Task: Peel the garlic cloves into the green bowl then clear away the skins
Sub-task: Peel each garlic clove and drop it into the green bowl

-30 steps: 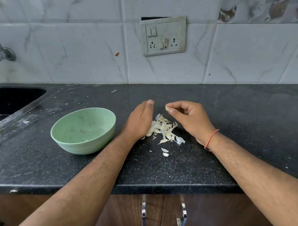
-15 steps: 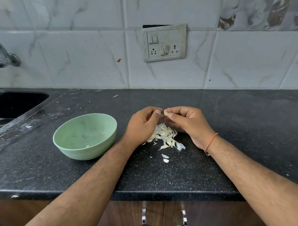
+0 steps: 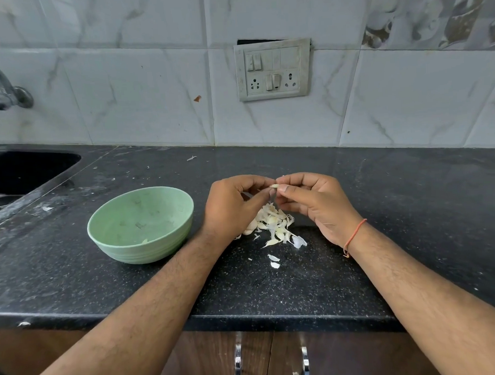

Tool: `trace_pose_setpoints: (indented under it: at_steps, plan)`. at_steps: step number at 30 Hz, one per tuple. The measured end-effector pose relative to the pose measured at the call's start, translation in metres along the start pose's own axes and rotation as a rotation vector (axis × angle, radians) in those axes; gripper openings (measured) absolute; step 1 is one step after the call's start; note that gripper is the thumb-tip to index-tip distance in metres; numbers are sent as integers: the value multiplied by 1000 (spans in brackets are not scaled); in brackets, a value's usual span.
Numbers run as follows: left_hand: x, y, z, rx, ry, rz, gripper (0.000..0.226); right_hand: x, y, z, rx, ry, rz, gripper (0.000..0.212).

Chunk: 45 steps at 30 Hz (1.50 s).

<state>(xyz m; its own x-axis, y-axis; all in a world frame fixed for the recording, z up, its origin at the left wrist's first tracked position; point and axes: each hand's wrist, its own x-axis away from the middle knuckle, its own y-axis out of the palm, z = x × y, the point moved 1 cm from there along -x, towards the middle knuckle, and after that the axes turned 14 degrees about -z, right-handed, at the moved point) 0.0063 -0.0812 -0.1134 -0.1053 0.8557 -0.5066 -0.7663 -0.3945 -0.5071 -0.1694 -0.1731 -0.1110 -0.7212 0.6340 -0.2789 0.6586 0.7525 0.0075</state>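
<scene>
1. Both hands meet above the counter: from where I sit, my left hand curls its fingers and pinches one end of a small garlic clove, and my right hand pinches the other end between thumb and forefinger.
2. Far left, I see a dark sink sunk into the black counter, with a metal tap on the wall above it.
3. Next comes the green bowl, upright on the counter just left of my left wrist; a pale bit shows at its bottom, too small for me to identify.
4. Directly under the hands lies a heap of garlic skins, with a few loose flakes nearer the counter's front edge.
5. An orange thread circles my right wrist.
6. On the tiled wall behind, right of centre, sits a switch panel.
</scene>
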Motion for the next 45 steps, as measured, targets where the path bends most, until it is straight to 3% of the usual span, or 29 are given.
trace_pose_setpoints:
  at_steps: [7, 11, 20, 28, 36, 42, 45]
  plan:
    - [8, -1, 36, -161, 92, 85, 17, 9, 5, -15, 36, -77, 45, 25]
    - [6, -30, 68, -296, 70, 65, 15, 9, 14, -37, 68, -88, 40, 17]
    - [43, -143, 62, -595, -123, -187, 18, -22, 94, -45, 515, -98, -163, 6]
    - [74, -182, 33, -676, -251, -224, 8, -40, 149, -39, 811, -101, -269, 6]
    - [64, -157, 52, -662, -121, -165, 13, -8, 97, -44, 830, -79, -165, 5]
    - [49, -76, 85, -609, 142, -102, 18, 35, 35, -27, 850, -15, -159, 5]
    - [40, -28, 77, -433, 119, -158, 25, 48, 21, -17, 882, -4, -199, 10]
